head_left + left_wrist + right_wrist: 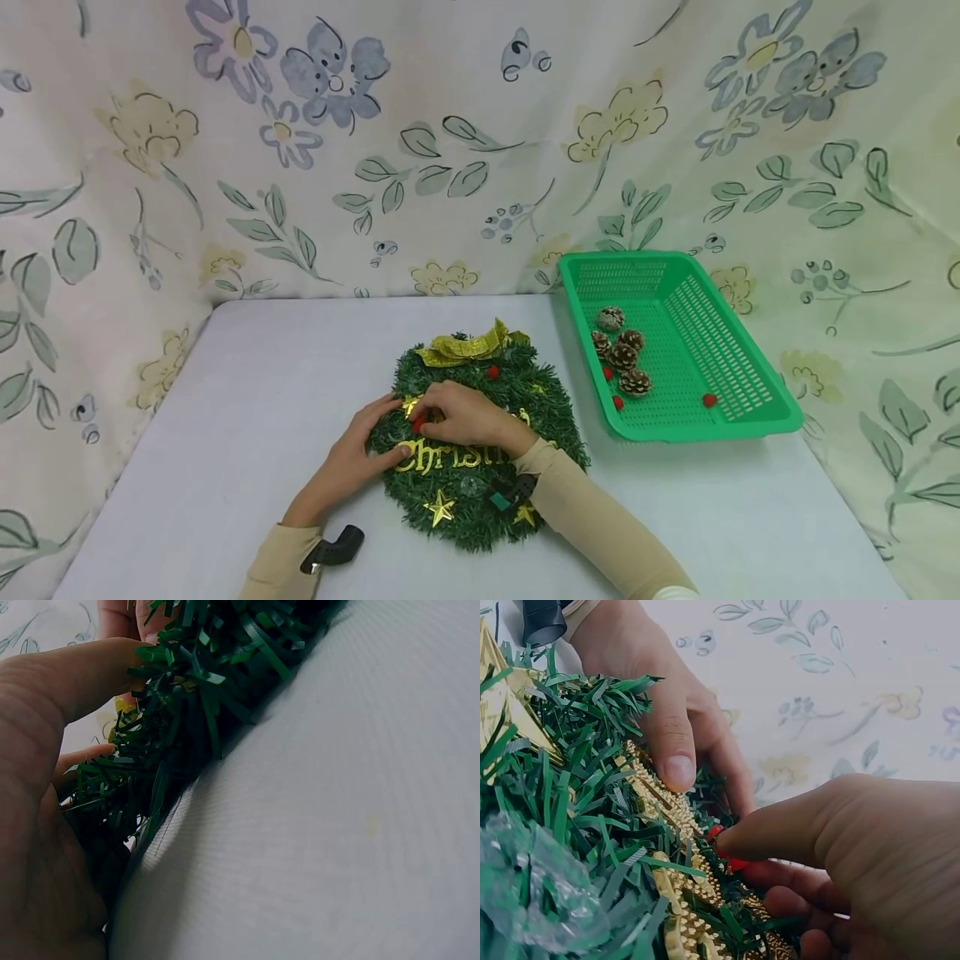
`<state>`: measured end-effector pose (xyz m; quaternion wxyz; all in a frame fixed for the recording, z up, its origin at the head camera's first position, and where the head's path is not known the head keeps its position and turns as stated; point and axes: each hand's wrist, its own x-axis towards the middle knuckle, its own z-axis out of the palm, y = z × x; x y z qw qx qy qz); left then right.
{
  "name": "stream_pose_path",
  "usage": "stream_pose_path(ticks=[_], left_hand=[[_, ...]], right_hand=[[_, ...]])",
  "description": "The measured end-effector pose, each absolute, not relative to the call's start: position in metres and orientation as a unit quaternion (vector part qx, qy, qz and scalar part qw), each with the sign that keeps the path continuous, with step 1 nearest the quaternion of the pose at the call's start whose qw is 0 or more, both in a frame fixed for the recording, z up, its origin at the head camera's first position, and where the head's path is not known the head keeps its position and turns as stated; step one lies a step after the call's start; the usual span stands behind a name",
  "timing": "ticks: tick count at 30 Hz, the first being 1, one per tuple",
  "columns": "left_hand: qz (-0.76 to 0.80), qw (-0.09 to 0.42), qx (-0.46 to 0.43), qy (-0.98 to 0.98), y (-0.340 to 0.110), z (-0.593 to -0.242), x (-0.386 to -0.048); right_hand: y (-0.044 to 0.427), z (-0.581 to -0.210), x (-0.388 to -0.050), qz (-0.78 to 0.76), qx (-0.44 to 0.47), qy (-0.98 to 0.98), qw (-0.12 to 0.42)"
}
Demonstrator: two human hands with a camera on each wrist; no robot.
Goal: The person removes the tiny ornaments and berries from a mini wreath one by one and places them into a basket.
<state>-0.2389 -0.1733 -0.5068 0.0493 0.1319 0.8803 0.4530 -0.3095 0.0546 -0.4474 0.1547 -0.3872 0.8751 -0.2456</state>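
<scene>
A green tinsel Christmas wreath [551,400] lies flat on the white table, with a gold ribbon bow [468,348] at its top, gold stars and gold "Christmas" lettering [694,889]. My left hand [356,454] holds the wreath's left edge, its thumb [90,671] against the tinsel. Reaching across the lettering, my right hand [468,415] pinches a small red ball [418,425] down at the wreath's surface. In the right wrist view its thumb and fingers partly hide that red ball [737,864]. Another red ball [492,372] sits in the tinsel below the bow.
A green plastic basket [720,333] stands at the table's right, holding several pine cones [623,357] and 3 red balls [709,401]. A flowered cloth [450,208] hangs behind the table and along its sides.
</scene>
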Motion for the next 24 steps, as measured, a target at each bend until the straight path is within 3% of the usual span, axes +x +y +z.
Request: stream_pose_path(ticks=[24], left_hand=[[0.450, 0.041, 0.137, 0.881, -0.1731, -0.5094, -0.2390]], right_hand=[[0.0575, -0.4459, -0.3096, -0.253, -0.390, 0.870, 0.165]])
